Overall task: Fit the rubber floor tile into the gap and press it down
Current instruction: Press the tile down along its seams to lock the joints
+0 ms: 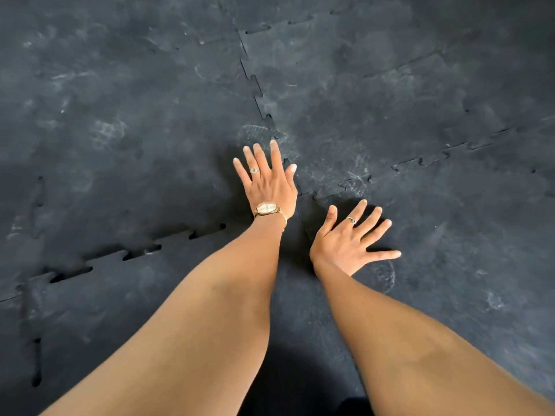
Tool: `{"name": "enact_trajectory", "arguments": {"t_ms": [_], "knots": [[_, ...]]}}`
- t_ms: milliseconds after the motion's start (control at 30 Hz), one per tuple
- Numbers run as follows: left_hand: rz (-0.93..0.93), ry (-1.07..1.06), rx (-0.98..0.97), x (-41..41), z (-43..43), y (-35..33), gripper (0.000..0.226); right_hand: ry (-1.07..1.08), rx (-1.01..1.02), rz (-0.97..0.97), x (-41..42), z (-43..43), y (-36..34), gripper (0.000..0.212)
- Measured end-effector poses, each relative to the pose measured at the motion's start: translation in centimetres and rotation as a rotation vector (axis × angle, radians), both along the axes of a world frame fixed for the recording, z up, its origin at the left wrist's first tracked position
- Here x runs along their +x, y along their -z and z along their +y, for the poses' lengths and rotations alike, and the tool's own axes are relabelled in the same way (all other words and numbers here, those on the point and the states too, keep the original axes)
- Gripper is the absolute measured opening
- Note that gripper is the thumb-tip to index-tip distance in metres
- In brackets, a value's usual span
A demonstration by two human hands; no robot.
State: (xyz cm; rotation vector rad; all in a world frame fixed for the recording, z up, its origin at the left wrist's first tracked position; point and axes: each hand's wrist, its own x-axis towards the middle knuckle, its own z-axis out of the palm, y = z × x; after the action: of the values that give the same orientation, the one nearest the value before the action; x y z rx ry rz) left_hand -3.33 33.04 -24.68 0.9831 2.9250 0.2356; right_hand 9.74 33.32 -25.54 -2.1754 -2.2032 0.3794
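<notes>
Left hand flat and palm-down on the dark grey interlocking rubber floor tile, fingers spread wide, gripping nothing. Gold oval-faced wristwatch on that wrist, pale-stoned ring on one finger. Just beyond the fingertips and along the thumb side, a toothed jigsaw seam running away from the hand.

Right hand likewise flat and splayed, holding nothing, pressed on the neighbouring dark rubber tile just right of and nearer than the left hand. Thin gold ring with a dark stone on one finger. Beyond these fingertips, a second toothed seam slanting off to the right.

Behind and to the left of the left wrist, a third toothed seam not fully closed, with dark open slots between the teeth. Tile under the left palm lying in place among its neighbours, bordered by that gappy seam. Whitish scuffs and a faint shoe print between the two hands and farther out. Both bare forearms stretched forward, close together but apart.
</notes>
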Motion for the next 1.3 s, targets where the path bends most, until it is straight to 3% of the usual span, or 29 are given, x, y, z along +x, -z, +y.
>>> {"name": "enact_trajectory", "arguments": {"t_ms": [133,367,500,667,900,1133,1300], "knots": [[0.053,0.030,-0.034,-0.4,0.5,0.5,0.065,0.002,0.006,-0.011,0.0,-0.1,0.2,0.071],[-0.016,0.103,-0.047,-0.4,0.3,-0.2,0.064,0.001,-0.024,0.007,0.0,-0.1,-0.4,0.074],[0.122,0.238,0.037,-1.2,-3.0,0.1,0.066,-0.006,-0.030,-0.003,0.0,-0.1,-0.5,0.076],[0.013,0.047,0.109,-1.6,-4.8,0.9,0.063,-0.003,-0.030,-0.002,0.0,-0.2,-0.5,0.076],[0.015,0.026,-0.008,-1.8,-4.4,1.5,0.073,-0.014,0.003,0.002,0.0,-0.3,0.1,0.079],[-0.240,0.139,0.375,-2.5,-5.5,0.5,0.071,0.004,0.013,0.031,0.0,-0.4,0.0,0.076],[-0.349,0.112,0.521,-2.6,-5.5,0.4,0.076,0.012,0.005,0.041,0.0,-0.4,-0.2,0.076]]}}
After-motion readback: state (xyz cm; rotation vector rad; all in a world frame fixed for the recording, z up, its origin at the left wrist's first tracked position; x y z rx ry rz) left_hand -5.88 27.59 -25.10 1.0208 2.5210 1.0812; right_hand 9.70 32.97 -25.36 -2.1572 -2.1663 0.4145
